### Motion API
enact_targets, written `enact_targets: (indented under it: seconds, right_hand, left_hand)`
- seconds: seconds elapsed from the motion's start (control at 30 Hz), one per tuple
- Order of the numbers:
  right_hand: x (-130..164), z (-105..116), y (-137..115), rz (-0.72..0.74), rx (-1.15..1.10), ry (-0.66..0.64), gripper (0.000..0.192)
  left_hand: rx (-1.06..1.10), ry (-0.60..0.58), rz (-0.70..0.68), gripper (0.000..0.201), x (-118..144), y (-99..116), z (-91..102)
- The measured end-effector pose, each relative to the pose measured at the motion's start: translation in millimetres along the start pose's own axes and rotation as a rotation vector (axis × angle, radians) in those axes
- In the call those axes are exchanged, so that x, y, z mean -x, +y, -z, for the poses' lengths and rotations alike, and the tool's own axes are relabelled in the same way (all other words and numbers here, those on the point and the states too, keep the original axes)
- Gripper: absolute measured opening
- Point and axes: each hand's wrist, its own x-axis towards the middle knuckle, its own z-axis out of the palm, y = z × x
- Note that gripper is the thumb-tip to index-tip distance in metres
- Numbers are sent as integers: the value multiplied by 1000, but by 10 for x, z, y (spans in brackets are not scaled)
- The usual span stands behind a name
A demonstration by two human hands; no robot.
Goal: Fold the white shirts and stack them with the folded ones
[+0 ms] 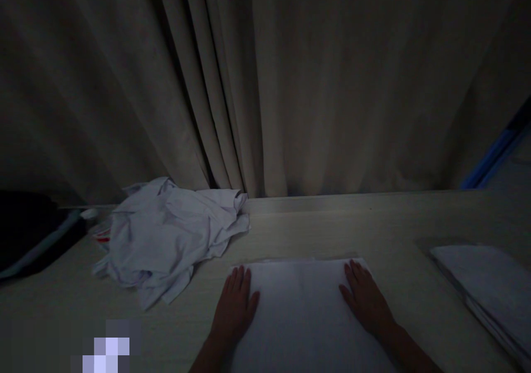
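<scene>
A white cloth lies spread flat on the pale wooden surface in front of me, its near end running out of the bottom of the view. My left hand rests palm down on its far left corner, fingers stretched forward and thumb pointing inward. On the far right corner my right hand lies flat as well, fingers extended and the thumb apart. Both hands are open and grip nothing. Faint lengthwise creases show in the cloth between them.
A crumpled heap of white cloth sits at the left. Folded white cloth lies at the right. A dark bundle is at the far left edge. Grey-brown curtains hang behind the surface, and a blue strip slants at the right.
</scene>
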Motion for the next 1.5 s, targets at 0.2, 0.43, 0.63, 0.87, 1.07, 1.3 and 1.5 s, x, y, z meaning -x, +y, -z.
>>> enact_targets:
  seconds: [0.2,0.43,0.63,0.87,1.07,1.3,1.5]
  right_hand:
    - [-129,-126,82,-22,4,-12,70]
    - [-146,-171,115,-20,-13,-29,69]
    - [-107,283,124,-75,-105,-167,68]
    - [1473,789,280,-27,-40,-61,63]
    - [2099,520,514,60,48,-62,62]
    - [1955,534,480,90,92,47,68]
    - [1235,634,-358,88,-15,-4,68]
  left_hand:
    - [-15,50,35,63,-40,-21,-203]
    - [1,24,45,65,-47,-36,-215]
    - [84,-23,109,65,-78,99,63]
    - [65,80,-36,66,1145,401,399]
    - [-54,124,-41,61,1469,435,405]
    - [-91,97,-42,58,1362,431,486]
    - [-21,133,-20,58,812,560,398]
